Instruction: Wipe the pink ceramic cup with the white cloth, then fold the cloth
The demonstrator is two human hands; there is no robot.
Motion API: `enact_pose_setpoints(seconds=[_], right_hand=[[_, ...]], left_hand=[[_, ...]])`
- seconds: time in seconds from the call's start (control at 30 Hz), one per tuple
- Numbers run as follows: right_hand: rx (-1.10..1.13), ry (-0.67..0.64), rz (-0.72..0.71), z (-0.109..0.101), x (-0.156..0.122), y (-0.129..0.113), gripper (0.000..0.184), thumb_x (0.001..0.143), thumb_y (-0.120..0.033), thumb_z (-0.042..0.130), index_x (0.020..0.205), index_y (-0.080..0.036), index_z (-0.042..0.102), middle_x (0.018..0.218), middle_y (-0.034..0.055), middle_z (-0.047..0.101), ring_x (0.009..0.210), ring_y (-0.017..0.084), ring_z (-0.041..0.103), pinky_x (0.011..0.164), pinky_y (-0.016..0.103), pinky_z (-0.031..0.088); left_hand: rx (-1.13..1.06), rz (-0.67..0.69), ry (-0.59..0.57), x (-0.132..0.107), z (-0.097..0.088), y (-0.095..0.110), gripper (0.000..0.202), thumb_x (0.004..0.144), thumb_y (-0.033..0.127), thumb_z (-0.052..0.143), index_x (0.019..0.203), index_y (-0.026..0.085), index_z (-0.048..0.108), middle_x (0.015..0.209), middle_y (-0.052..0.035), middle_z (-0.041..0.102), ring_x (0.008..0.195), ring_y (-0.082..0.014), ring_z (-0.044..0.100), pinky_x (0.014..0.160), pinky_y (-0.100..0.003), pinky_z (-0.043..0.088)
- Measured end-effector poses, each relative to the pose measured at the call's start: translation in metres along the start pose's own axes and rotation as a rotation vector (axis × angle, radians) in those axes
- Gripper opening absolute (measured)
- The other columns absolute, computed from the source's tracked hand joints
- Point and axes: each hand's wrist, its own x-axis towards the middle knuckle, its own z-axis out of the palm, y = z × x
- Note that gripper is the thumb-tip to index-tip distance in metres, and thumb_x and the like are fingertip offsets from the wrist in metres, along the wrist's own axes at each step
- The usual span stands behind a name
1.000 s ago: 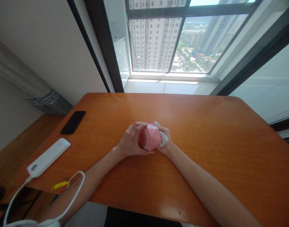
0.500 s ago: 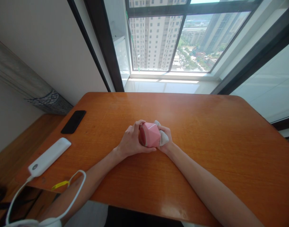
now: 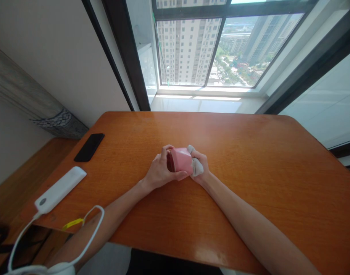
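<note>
A pink faceted cup (image 3: 181, 160) is held on its side just above the middle of the orange wooden table (image 3: 249, 172), its dark opening turned toward the left. My left hand (image 3: 160, 171) is wrapped round the cup's rim end, thumb underneath. My right hand (image 3: 200, 168) is closed on a crumpled white cloth (image 3: 195, 165) pressed against the cup's right side.
A black phone (image 3: 89, 147) lies at the table's left edge. Nearer me sits a white power bank (image 3: 59, 189) with a white cable (image 3: 86, 229) and a yellow tag. A large window stands beyond the table's far edge. A lower wooden surface lies to the left.
The cup has turned in my left hand, so its dark opening now shows more. The right hand with the cloth has shifted slightly against the cup.
</note>
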Motion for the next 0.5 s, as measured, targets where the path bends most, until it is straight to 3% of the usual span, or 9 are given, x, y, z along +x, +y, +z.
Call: enact_pose_setpoints(seconds=[0.23, 0.37, 0.5], right_hand=[[0.024, 0.027, -0.062, -0.004, 0.008, 0.003, 0.022, 0.065, -0.021, 0.076, 0.066, -0.025, 0.054, 0.059, -0.0062, 0.059, 0.056, 0.013, 0.052, 0.055, 0.025, 0.047], [0.054, 0.017, -0.052, -0.005, 0.010, 0.001, 0.019, 0.062, -0.019, 0.073, 0.065, -0.025, 0.055, 0.058, -0.0063, 0.059, 0.052, 0.012, 0.045, 0.049, 0.025, 0.041], [0.066, -0.015, -0.019, -0.009, 0.011, 0.001, 0.019, 0.063, -0.020, 0.072, 0.068, -0.025, 0.054, 0.056, -0.0060, 0.059, 0.047, 0.012, 0.047, 0.047, 0.024, 0.042]], left_hand=[[-0.055, 0.063, -0.010, -0.003, 0.003, -0.011, 0.104, 0.079, 0.074, 0.092, 0.157, 0.030, 0.040, 0.142, -0.0155, 0.070, 0.119, -0.0355, 0.075, 0.102, -0.055, 0.063], [-0.014, 0.302, 0.002, -0.002, 0.001, -0.020, 0.125, 0.077, 0.074, 0.094, 0.173, 0.034, 0.024, 0.171, -0.0223, 0.046, 0.150, -0.0440, 0.058, 0.114, -0.062, 0.059], [0.124, 0.585, -0.039, 0.003, -0.006, -0.027, 0.142, 0.072, 0.068, 0.101, 0.179, 0.039, 0.012, 0.183, -0.0238, 0.025, 0.169, -0.0483, 0.035, 0.127, -0.070, 0.049]])
